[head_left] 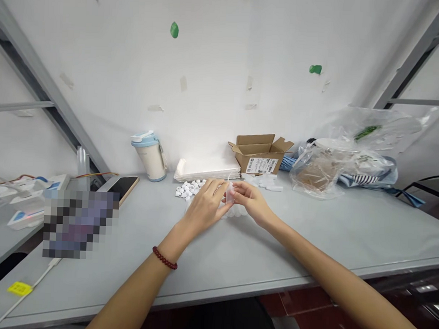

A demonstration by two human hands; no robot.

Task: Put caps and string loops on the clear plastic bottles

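My left hand (205,202) and my right hand (252,201) meet over the middle of the table, fingers closed around a small translucent plastic bottle (230,193). The bottle stands roughly upright between the fingertips, and something thin and pale sticks up above it. Just left of my left hand lies a pile of small white caps (187,189). Below the hands, more translucent bottles (238,211) lie on the table, partly hidden by my fingers. Behind my right hand are several small white bottles (271,183) lying down.
Behind the hands are a stack of white sheets or envelopes (208,170) and an open cardboard box (260,154). A cup (150,156) and a phone (126,187) are on the left, with power strips (36,202) and cables. Plastic bags (321,166) lie at the right.
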